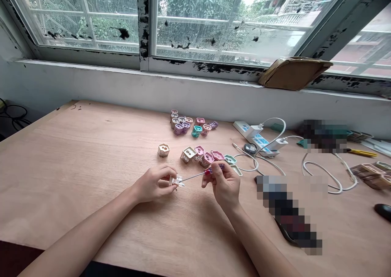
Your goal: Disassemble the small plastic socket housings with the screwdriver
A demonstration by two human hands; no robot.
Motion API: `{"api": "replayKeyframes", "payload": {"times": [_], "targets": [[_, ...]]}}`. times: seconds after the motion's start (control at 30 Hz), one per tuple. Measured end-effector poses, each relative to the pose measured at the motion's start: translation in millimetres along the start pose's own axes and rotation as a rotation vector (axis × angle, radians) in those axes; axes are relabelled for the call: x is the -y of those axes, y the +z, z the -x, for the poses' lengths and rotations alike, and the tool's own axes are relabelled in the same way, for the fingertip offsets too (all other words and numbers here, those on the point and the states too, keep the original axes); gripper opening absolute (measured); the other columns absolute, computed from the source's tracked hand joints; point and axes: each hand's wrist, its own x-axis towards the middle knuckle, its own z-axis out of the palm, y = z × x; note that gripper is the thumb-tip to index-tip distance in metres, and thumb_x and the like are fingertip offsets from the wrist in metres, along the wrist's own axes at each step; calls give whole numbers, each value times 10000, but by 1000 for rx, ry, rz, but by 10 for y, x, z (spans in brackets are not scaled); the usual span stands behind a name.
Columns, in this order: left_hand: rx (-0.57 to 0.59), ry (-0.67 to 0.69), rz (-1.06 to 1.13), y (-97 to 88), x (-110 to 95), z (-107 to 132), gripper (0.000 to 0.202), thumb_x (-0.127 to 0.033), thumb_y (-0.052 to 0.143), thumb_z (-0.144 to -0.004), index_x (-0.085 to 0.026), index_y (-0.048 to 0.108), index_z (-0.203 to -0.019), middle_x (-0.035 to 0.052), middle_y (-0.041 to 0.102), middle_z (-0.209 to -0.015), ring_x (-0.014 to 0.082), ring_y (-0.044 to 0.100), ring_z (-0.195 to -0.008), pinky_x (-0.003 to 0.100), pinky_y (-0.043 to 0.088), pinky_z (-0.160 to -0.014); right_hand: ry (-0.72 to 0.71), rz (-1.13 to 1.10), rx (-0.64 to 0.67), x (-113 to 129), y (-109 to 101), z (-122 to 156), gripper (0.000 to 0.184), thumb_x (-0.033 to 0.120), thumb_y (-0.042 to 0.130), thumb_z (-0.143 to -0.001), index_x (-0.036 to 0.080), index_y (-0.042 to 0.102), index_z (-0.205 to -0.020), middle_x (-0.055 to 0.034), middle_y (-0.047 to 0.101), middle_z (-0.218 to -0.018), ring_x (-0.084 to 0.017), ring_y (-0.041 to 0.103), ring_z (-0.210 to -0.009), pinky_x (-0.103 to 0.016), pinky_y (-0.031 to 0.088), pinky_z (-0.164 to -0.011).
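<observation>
Near center frame, the left hand point(154, 183) clenches a small plug point(177, 181), partly hidden by that hand; the right hand point(224, 185) pinches a screwdriver point(195, 176), its tip at the plug. A pixelated blur point(287, 212) masks something at lower right.

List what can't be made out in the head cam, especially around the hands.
Head view:
Screwdriver tip: too small to tell if it touches the white plastic part.
White plastic part: partly hidden by the left hand.
Front-right object: pixelated.
Rear-right object: pixelated.
Dark object: cut off by right edge.

Right hand point(224, 186), screwdriver point(195, 176) (slim); left hand point(154, 183), plug point(176, 181)
</observation>
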Motion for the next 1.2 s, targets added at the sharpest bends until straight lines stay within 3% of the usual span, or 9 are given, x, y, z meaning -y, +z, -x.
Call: {"api": "replayKeyframes", "payload": {"times": [1.2], "targets": [[38,-23,29,14,-11,5,90,-205,640,-885,-156,622,-959,74,632,-1069,130,655,-873,280,668,-774,-26,58,10,7,-17,-18,358,499,778,-854,180,630,-786,19,631,-547,-149,604,-381,-249,531,-341]]}}
